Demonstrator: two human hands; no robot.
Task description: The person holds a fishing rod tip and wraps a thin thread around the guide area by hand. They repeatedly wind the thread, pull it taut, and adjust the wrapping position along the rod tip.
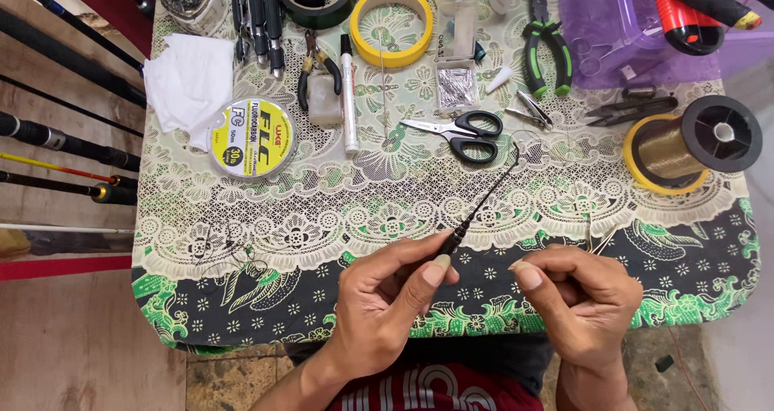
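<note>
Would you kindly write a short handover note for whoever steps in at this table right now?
Left hand: fingers pinch a thin black rod tool, its tip angled up toward the scissors.
Right hand: fingers closed on fine line, barely visible.
On the patterned tablecloth: flat line spool, gold line spool, green-handled pliers, yellow tape ring.
Done: tool and line in hand. Any knot is too small to tell.

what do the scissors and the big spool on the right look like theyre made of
Scissors: shiny bare blades, likely steel; matte black handles, probably plastic. Spool: black flanges with a dull sheen, likely plastic, wound with fine, glossy golden line.
</note>
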